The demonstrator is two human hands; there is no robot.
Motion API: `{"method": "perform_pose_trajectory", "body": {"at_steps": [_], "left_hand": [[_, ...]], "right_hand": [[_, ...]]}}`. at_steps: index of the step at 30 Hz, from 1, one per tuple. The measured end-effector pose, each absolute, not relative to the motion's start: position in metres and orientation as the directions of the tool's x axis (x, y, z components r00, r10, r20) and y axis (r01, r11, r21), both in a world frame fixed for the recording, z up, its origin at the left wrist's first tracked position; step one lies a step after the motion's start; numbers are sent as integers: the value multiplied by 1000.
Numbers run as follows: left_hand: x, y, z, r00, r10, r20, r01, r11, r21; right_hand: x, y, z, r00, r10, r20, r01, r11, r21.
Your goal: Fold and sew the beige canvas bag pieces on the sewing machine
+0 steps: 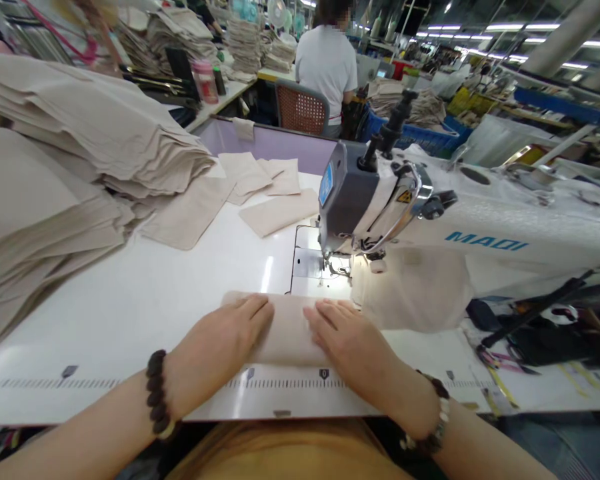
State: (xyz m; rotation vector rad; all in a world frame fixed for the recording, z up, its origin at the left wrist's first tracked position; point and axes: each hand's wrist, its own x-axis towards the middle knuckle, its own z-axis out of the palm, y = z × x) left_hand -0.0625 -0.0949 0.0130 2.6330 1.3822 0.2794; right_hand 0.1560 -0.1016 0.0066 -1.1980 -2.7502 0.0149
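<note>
A large factory hall has rows of tube lights under a dark ceiling. Beyond the far edge of the white bench, a person in a white shirt sits on a red-backed chair. Around them are tall fabric stacks and blue crates.

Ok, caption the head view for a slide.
Left hand and right hand rest flat on a beige cloth piece before a white sewing machine.
</note>
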Motion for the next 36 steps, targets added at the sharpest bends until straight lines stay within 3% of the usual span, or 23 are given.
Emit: {"method": "perform_pose_trajectory", "body": {"at_steps": [3, 7, 15, 27, 36], "left_hand": [[-54, -99, 7, 644, 762, 68, 762, -647, 22], [-54, -107, -7, 608, 792, 54, 793, -602, -90], [-59, -114, -13, 546, 830, 115, 838, -537, -99], [-91, -131, -21, 386, 909, 157, 912, -350, -213], [-104, -131, -25, 371, 906, 203, 925, -344, -160]], "right_hand": [[143, -112, 0, -627, 768, 128, 774, 633, -6], [138, -120, -17, -619, 755, 216, 774, 633, 2], [141, -116, -23, -585, 790, 183, 789, 607, -96], [145, -115, -33, -664, 696, 274, 728, 686, 23], [146, -116, -33, -642, 730, 233, 752, 659, 5]]}}
